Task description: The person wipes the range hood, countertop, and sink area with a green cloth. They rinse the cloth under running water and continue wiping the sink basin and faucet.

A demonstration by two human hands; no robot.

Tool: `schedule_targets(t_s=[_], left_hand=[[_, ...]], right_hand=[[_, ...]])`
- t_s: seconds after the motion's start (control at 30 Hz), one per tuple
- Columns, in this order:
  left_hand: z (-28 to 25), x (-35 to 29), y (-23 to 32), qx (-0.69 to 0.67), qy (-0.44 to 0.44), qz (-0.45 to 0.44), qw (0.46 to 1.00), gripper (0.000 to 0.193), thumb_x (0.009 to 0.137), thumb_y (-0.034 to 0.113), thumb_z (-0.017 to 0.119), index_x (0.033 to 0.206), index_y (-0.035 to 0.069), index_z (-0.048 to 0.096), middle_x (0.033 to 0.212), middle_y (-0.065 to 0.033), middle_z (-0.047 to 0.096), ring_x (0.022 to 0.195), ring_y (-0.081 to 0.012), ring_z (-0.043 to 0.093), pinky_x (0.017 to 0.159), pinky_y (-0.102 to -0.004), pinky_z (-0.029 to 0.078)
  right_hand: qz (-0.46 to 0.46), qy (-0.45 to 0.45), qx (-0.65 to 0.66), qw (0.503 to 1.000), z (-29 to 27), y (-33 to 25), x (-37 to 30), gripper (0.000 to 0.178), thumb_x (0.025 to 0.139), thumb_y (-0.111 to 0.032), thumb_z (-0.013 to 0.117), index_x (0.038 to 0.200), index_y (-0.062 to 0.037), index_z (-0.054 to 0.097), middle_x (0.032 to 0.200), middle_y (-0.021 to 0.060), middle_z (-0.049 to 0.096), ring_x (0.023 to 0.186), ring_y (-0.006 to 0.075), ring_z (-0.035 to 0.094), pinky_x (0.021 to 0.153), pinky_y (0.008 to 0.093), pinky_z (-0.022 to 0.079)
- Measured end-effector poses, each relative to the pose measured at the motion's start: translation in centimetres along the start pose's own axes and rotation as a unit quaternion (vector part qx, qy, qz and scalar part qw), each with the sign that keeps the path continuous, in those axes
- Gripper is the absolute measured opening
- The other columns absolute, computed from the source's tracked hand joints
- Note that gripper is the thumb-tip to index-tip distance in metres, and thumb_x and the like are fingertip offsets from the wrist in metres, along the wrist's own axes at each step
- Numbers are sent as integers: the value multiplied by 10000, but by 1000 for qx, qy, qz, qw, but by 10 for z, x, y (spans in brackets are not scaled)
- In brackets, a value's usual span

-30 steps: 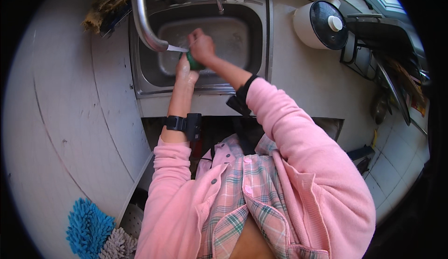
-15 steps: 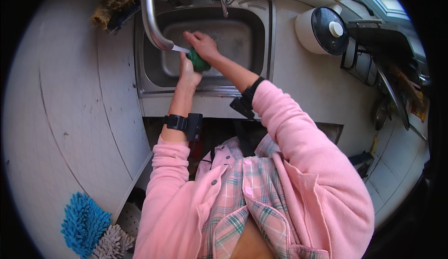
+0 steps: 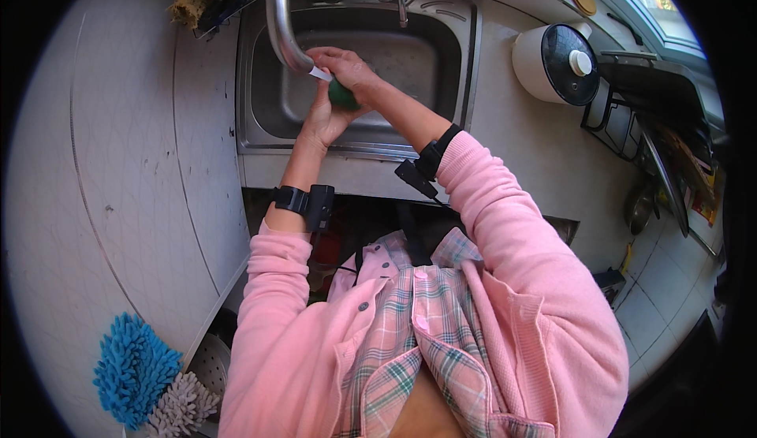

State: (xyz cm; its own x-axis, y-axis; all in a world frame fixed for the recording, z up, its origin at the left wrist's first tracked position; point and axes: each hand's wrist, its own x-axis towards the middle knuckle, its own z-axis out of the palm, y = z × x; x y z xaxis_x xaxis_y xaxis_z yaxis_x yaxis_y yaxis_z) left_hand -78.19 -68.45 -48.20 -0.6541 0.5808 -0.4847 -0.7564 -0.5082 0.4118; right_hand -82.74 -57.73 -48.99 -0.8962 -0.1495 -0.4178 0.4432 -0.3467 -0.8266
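Over the steel sink [image 3: 243,107], a smooth, rounded dark green thing [image 3: 342,96] is held between my two hands; most of it is covered. My left hand [image 3: 325,119] cups it from below and the left. Bent over its top and far side is my right hand [image 3: 351,67], fingers curled toward the spout. A white stream of water [image 3: 320,74] runs from the curved metal faucet [image 3: 284,28] onto my hands and the green thing. Its exact kind cannot be told from what shows between the fingers.
A second, smaller tap [image 3: 400,4] stands at the sink's back rim. To the right are a white pot [image 3: 533,58] with a glass lid and a black rack [image 3: 611,123] with pans. A brown brush-like bundle [image 3: 206,0] lies back left; a blue chenille mitt [image 3: 132,369] is front left.
My right hand has turned and closed further over the green thing, hiding more of it. The whole view has shifted slightly, so the sink and pot appear further right and lower.
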Motion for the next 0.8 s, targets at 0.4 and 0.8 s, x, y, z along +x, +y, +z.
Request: schedule_targets(t_s=[0.4, 0.8], left_hand=[[-12, -7, 13, 197, -26, -89, 976, 192, 845, 167, 632, 990, 42, 620, 828, -50, 620, 722, -148, 604, 559, -258, 481], [-18, 13, -23, 360, 156, -108, 913, 214, 860, 274, 595, 882, 61, 576, 629, -2, 523, 465, -111, 452, 424, -240, 342]], right_hand=[[32, -79, -187, 979, -3, -20, 2, 285, 870, -267, 567, 1035, -72, 692, 897, 86, 671, 801, 178, 614, 747, 325, 492], [32, 55, -383, 922, -26, 28, 6, 279, 813, -304, 642, 963, -72, 683, 839, 95, 664, 760, 211, 626, 731, 330, 499]])
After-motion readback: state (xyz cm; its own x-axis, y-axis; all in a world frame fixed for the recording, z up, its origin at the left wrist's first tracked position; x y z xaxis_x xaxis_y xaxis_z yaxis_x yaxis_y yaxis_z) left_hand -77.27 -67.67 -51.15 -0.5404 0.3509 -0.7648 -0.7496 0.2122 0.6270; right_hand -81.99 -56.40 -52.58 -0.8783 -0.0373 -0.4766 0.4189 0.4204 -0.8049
